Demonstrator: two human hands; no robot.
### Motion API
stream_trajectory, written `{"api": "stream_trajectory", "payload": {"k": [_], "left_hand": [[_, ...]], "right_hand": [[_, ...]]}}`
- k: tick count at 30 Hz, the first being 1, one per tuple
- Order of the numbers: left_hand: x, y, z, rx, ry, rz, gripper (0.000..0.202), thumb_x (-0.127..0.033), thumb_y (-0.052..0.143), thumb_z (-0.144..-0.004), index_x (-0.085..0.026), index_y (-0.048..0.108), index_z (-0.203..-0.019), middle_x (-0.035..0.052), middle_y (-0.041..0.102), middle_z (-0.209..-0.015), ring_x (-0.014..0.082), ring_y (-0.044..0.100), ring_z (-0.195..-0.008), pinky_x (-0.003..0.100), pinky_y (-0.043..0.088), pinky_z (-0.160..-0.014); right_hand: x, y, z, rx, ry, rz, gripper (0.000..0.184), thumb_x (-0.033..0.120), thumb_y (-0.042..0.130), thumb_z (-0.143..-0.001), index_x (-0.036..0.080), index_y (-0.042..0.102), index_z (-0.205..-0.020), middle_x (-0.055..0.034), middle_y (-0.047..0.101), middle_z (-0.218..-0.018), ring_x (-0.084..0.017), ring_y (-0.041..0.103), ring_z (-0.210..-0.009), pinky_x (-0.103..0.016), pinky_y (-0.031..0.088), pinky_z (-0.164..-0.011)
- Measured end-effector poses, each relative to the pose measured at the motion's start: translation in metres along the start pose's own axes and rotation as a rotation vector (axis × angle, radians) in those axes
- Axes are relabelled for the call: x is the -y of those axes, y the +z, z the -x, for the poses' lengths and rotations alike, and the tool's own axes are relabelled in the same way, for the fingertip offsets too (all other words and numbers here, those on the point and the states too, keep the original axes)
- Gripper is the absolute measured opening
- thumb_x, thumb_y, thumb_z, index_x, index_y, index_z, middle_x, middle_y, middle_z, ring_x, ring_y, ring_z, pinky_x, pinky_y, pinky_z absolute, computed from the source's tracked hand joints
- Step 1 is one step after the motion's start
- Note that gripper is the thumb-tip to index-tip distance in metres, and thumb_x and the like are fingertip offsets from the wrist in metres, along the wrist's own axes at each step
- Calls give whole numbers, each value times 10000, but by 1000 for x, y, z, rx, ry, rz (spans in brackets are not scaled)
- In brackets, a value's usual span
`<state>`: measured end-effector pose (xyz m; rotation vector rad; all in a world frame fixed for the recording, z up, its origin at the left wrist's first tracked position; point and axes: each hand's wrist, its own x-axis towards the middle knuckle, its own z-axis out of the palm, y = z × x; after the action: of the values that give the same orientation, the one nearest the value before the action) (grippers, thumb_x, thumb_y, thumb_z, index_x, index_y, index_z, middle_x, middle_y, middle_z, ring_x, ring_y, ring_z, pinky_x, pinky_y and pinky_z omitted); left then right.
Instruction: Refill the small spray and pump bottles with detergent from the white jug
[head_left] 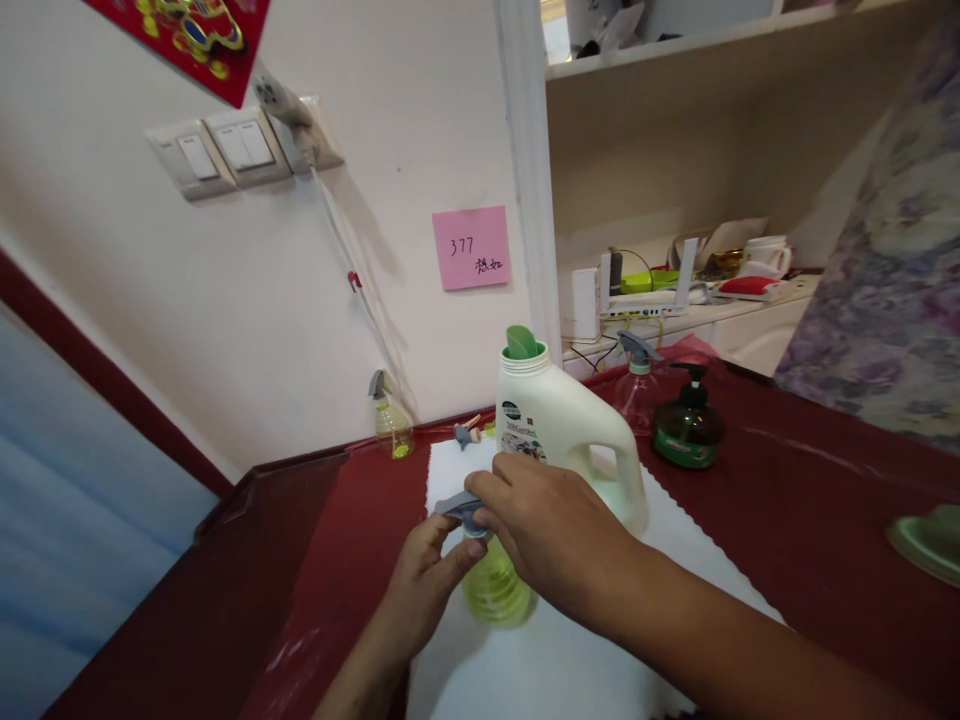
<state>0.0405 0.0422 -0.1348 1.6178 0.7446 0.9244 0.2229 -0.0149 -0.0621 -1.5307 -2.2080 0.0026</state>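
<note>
A small clear spray bottle [497, 592] with yellow-green liquid stands on the white mat [570, 670]. My left hand [427, 570] grips its neck, thumb and fingers closed around it. Over the top, my right hand [551, 515] is closed on the grey spray head [456, 506]; whether the head is screwed tight I cannot tell. Just behind my hands is a large pale green jug [577, 410] with a handle, its mouth uncapped and a green spout inside.
A second spray bottle [394, 430] stands by the wall, and a loose grey spray head [466, 434] lies behind the mat. Right of the jug are an empty-looking spray bottle [637, 385] and a dark pump bottle [688, 425]. A green object [930, 543] sits at the right edge.
</note>
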Motion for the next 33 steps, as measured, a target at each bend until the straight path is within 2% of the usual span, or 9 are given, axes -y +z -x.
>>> {"api": "stream_trajectory", "payload": {"k": [3,7,9,12,15,18,21,27,33], "left_hand": [[-1,-1,1,30,-28,2,256,-445,724,-860,-197,711,-921,63,722,-991,262,611,-975,384,446,-918],[-3,8,2,-39,34,13,331,-440,786,-804,-218,696,-1031,70,709,-1080,281,597,-1069,380,441,-939],[-3,12,1,-87,63,17,347,-416,816,-776,-219,684,-1030,60,705,-1041,266,605,-1024,356,454,-896],[-2,13,-1,-110,78,-3,260,-360,813,-791,-217,684,-966,38,700,-960,233,609,-942,317,459,-839],[1,8,-1,-79,87,-13,224,-346,792,-817,-225,705,-984,46,713,-1014,243,609,-1002,334,452,-900],[3,2,-1,-22,36,4,241,-381,763,-842,-215,726,-1014,74,726,-1081,281,612,-1073,374,445,-945],[1,-2,1,25,-15,3,281,-424,727,-865,-204,737,-1040,79,736,-1066,288,618,-1051,384,451,-927],[-3,-1,3,43,-22,-55,276,-445,675,-904,-202,735,-1022,63,734,-1057,255,601,-993,365,441,-909],[2,10,4,-61,56,8,334,-402,797,-808,-227,688,-1071,62,715,-1138,268,589,-1095,364,425,-950]], "right_hand": [[0,-1,0,-5,7,-1,67,156,604,-928,205,611,-974,-32,632,-923,-209,600,-869,-303,254,-598],[0,-3,0,6,17,4,76,170,594,-937,210,621,-996,-34,635,-930,-213,611,-877,-304,261,-599],[0,-3,0,14,20,6,91,167,598,-935,212,623,-1010,-33,638,-935,-212,615,-878,-304,266,-600],[-1,-1,1,8,13,4,83,168,616,-926,212,617,-996,-30,637,-935,-203,610,-869,-300,261,-596],[-2,1,2,-21,-6,3,81,165,634,-911,209,611,-975,-29,633,-925,-198,595,-855,-298,247,-592],[-2,2,2,-38,-3,8,80,145,617,-921,209,616,-969,-28,628,-912,-197,582,-851,-300,244,-594],[-1,3,3,-41,2,13,90,133,591,-932,209,617,-972,-29,623,-906,-199,576,-841,-305,242,-593],[1,3,3,-37,20,36,89,140,594,-930,210,612,-982,-28,619,-906,-203,584,-833,-309,243,-594],[1,1,4,-36,10,26,84,156,607,-924,218,618,-980,-24,622,-907,-206,597,-844,-307,239,-589]]}}
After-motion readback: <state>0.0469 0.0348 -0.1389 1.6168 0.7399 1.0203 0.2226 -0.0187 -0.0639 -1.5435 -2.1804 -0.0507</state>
